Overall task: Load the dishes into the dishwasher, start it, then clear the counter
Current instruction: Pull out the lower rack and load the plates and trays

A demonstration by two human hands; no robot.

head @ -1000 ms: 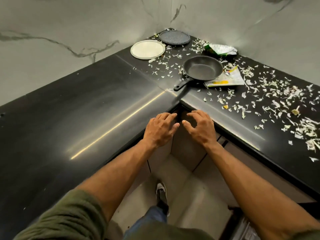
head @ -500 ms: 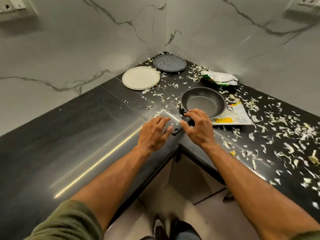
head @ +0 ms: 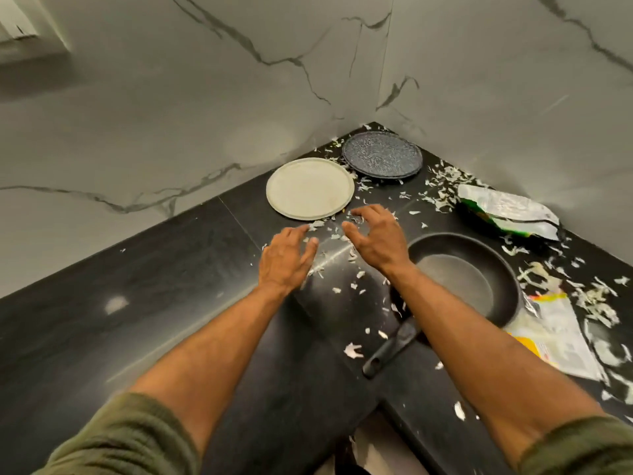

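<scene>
While the left hand (head: 286, 258) and right hand (head: 375, 240) hover with fingers (head: 368, 214) spread, holding nothing, the round cream plate (head: 310, 188) lies just beyond them on the tabletop (head: 171, 286).
Its smooth low rim may slip from a poor pinch on glossy black stone; the right forearm could nudge the matte frying pan (head: 462, 279).

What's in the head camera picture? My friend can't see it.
The left hand and right hand hover open over a black counter strewn with pale scraps, just short of a white plate. A dark plate sits behind it; a frying pan and wrappers lie to the right.
</scene>
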